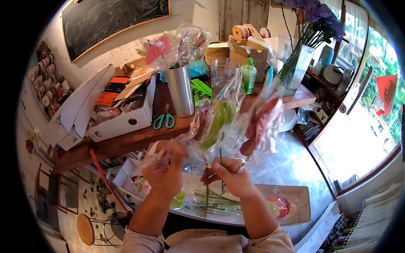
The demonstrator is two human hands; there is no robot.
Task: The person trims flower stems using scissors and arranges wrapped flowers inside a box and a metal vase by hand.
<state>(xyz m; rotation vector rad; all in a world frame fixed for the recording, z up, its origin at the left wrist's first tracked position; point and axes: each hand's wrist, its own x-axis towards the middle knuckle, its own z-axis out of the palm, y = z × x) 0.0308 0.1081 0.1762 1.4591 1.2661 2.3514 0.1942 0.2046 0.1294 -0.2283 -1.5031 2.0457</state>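
Observation:
My right hand [231, 176] is closed around the thin stems of several flowers in clear plastic sleeves. Among them are a green flower [221, 122] and a dark red one [259, 128], the red one blurred by motion. To the left, my left hand [165, 170] has its fingers curled on a crinkled clear plastic sleeve [154, 156]. Below both hands lies a long white box [295, 194] holding green stems [217, 202] and more sleeved flowers, including a red one [280, 206] at its right end.
On the wooden table [122, 141] stand a metal vase [180, 90] with sleeved flowers, a glass vase, a green bottle [249, 76] and teal-handled scissors [164, 120]. A white carton [126, 122] of papers is at left. Purple flowers [312, 17] stand at right; a stool [85, 230] is lower left.

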